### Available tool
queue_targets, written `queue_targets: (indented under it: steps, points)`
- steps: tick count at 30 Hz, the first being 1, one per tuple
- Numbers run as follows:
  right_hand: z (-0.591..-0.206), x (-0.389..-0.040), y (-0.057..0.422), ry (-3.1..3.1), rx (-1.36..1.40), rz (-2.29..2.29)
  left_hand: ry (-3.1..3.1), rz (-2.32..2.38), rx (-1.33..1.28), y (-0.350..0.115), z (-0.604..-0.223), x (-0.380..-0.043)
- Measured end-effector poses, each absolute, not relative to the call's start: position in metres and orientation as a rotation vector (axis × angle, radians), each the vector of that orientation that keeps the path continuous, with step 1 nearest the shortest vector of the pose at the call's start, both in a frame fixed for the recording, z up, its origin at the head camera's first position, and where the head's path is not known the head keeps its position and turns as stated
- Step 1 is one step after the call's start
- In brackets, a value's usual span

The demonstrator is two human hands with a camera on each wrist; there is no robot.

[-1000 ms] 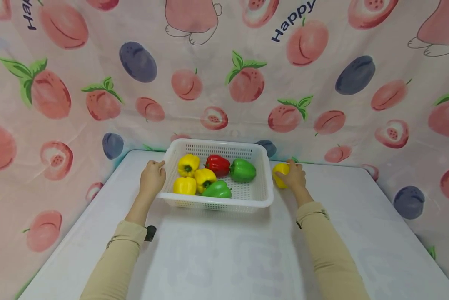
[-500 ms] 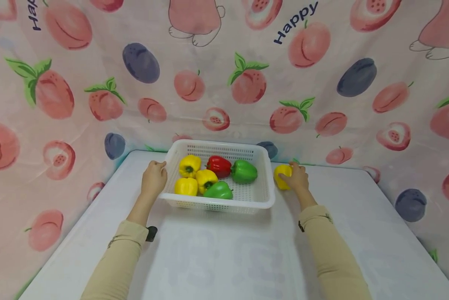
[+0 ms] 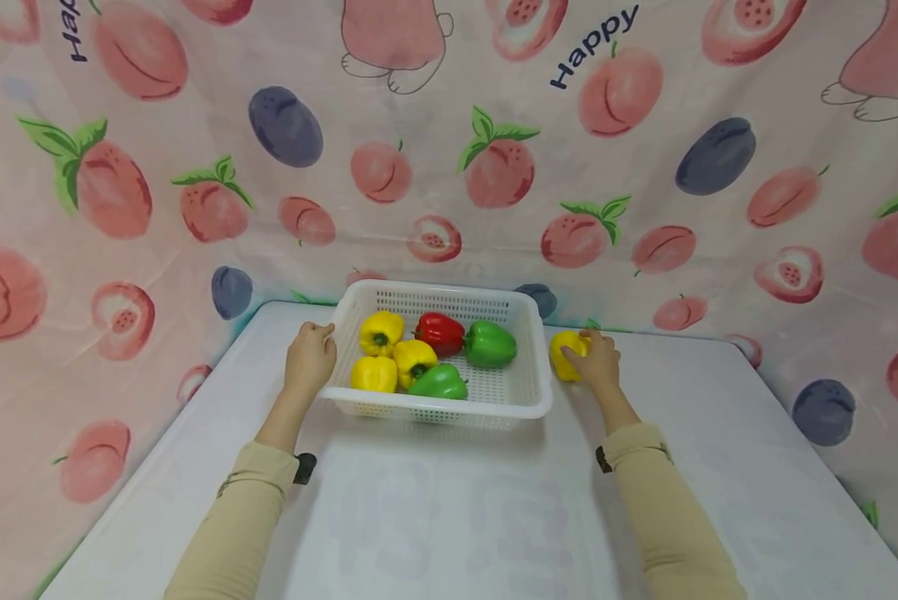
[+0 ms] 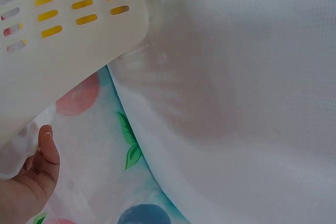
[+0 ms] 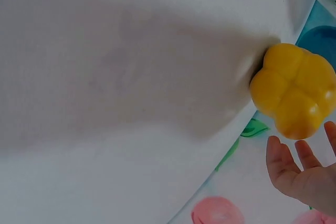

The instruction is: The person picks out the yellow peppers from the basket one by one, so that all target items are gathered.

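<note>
In the head view, a white plastic basket [image 3: 437, 404] stands at the back of the table. My left hand [image 3: 310, 358] grips its left rim, fingers curled at the edge; the left wrist view shows the thumb [image 4: 49, 148] up against the basket's underside. Inside lie three yellow bell peppers [image 3: 381, 333], a red bell pepper [image 3: 440, 335] and two green bell peppers [image 3: 490, 344]. Another yellow bell pepper [image 3: 566, 354] sits just right of the basket. My right hand [image 3: 599, 358] is beside it; in the right wrist view its loosely bent fingers [image 5: 307, 156] stand apart from this pepper [image 5: 294, 87].
A white table [image 3: 449, 508] spreads out before the basket. Behind and along both sides hangs a pink cloth [image 3: 494, 242] printed with peaches and plums, close behind the basket and the loose pepper.
My right hand has drawn back slightly to the right from the loose yellow bell pepper, which stays put. The left hand keeps its hold on the basket. The head view has shifted a little.
</note>
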State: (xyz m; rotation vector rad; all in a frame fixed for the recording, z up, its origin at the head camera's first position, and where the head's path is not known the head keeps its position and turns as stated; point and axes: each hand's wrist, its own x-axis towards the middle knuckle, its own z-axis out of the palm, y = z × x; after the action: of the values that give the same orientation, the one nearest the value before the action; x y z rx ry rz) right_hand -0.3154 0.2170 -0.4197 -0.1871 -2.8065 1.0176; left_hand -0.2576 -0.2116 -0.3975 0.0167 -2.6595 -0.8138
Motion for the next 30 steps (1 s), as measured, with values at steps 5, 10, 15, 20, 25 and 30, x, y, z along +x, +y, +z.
queue_targets:
  steps: [5, 10, 15, 20, 25, 30]
  points:
    - [-0.419, -0.312, 0.219, -2.773, -0.209, 1.057, -2.669, -0.815, 0.027, -0.211, -0.397, -0.257]
    - [-0.418, -0.309, 0.220, -2.726, -0.214, 1.065, -2.668, -0.810, 0.030, -0.211, -0.399, -0.257]
    - [-0.415, -0.305, 0.219, -2.632, -0.192, 1.100, -2.670, -0.810, 0.033, -0.210, -0.398, -0.257]
    - [-0.412, -0.304, 0.216, -2.538, -0.133, 1.128, -2.663, -0.807, 0.029, -0.210, -0.398, -0.259]
    - [-0.406, -0.301, 0.213, -2.493, -0.083, 1.169, -2.664, -0.801, 0.030, -0.211, -0.398, -0.262]
    - [-0.399, -0.296, 0.208, -2.507, -0.040, 1.191, -2.672, -0.809, 0.043, -0.211, -0.399, -0.261]
